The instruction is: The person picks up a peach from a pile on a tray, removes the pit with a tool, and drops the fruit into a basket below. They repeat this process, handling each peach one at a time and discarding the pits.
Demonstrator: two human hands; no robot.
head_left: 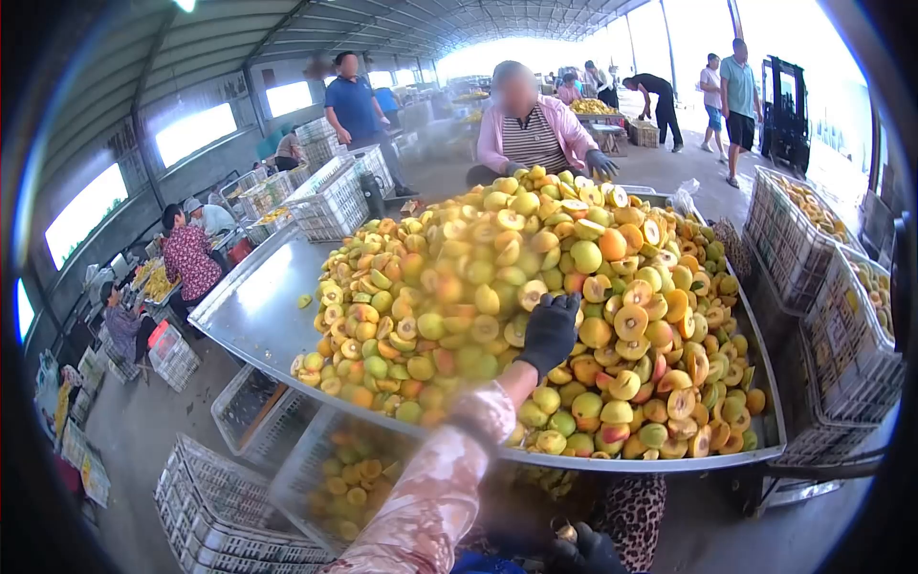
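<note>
Clearly, the gloved left hand [550,330] lay curled over the peach pile [459,287], its grip unreadable; drawing fruit gently from the top would probably avoid bruising.

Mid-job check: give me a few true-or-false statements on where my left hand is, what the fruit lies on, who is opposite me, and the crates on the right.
1. The left hand, in a black glove, rests on the fruit pile. True.
2. The pile lies on a wooden surface. False: the table is shiny metal.
3. A person in a pink jacket is at the far side of the pile. True.
4. The containers on the right stand empty. False: the crates there hold fruit.
</note>
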